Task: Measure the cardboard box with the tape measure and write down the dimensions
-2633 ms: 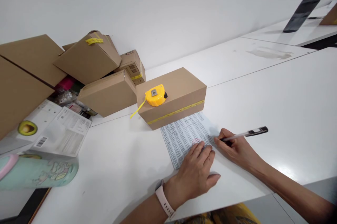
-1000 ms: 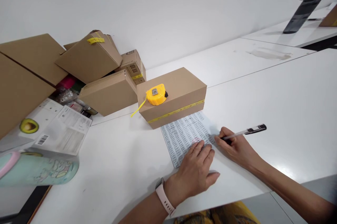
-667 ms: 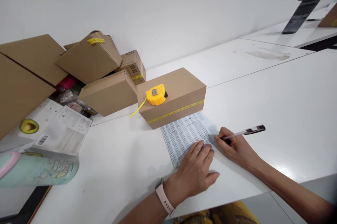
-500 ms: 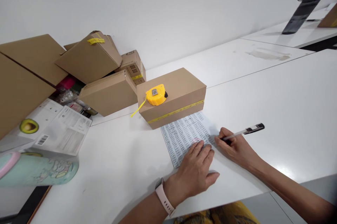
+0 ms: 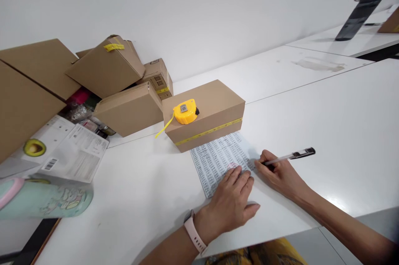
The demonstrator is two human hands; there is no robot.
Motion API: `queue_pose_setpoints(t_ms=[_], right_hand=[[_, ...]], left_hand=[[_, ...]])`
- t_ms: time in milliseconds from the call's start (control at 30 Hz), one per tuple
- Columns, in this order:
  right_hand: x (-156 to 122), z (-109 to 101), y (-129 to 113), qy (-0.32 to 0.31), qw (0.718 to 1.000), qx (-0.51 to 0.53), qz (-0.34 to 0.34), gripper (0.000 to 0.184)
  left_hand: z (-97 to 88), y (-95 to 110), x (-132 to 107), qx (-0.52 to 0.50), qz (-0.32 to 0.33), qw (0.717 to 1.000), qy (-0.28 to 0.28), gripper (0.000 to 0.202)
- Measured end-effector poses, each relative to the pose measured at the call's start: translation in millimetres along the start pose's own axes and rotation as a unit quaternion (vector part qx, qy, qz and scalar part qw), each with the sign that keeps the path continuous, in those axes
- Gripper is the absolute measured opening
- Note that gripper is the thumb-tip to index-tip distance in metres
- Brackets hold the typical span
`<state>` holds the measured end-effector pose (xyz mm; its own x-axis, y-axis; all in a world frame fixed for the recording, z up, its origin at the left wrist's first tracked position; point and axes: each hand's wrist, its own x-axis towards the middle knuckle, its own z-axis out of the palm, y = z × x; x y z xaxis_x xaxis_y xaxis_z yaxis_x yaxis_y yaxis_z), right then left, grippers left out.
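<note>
A sheet of paper covered in rows of dark handwriting, with a small red mark, lies on the white table. My left hand rests flat on its lower part, fingers stretched out, a pink-banded watch on the wrist. In my right hand a pen with a clear barrel and black cap end is pinched, its tip down at the paper's right edge; the fingers hide the tip. Over the paper's far edge stands a closed cardboard box, carrying a yellow tape measure with a little blade pulled out.
Several cardboard boxes are piled at the left against the wall. Nearer on that side are a white carton with an avocado picture and a mint bottle lying tilted in view. A dark bottle stands at the far right.
The pen's upper end has shifted very slightly to the right. My left hand, the paper, the box and the tape measure stay as they were.
</note>
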<state>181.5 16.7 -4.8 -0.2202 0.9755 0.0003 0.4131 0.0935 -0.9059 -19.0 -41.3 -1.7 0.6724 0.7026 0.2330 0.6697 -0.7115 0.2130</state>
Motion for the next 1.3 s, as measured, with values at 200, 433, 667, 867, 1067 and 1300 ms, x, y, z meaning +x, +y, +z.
queue_pose_setpoints(t_ms=[200, 433, 667, 867, 1067, 1300], right_hand=[[-0.1, -0.4, -0.2, 0.000, 1.000, -0.001, -0.007, 0.032], [0.1, -1.3, -0.8, 0.014, 1.000, -0.010, -0.008, 0.027], [-0.3, -1.6, -2.5, 0.009, 1.000, -0.016, 0.000, 0.029], [0.4, -1.5, -1.7, 0.012, 1.000, -0.021, -0.006, 0.030], [0.5, -1.1, -1.6, 0.016, 0.999, -0.030, -0.014, 0.030], [-0.8, -1.8, 0.6, 0.011, 1.000, -0.007, -0.013, 0.028]], left_hand=[[-0.7, 0.6, 0.2, -0.006, -0.003, 1.000, -0.006, 0.056], [0.3, 0.2, -0.9, -0.005, -0.001, 1.000, -0.006, 0.055], [-0.5, 0.7, 0.0, -0.005, -0.002, 1.000, -0.005, 0.055], [0.0, 0.0, -0.3, -0.004, -0.002, 1.000, -0.004, 0.055], [0.7, 0.9, -0.3, -0.002, -0.002, 1.000, -0.004, 0.057], [0.7, 0.5, -1.1, -0.003, 0.000, 1.000, -0.001, 0.056]])
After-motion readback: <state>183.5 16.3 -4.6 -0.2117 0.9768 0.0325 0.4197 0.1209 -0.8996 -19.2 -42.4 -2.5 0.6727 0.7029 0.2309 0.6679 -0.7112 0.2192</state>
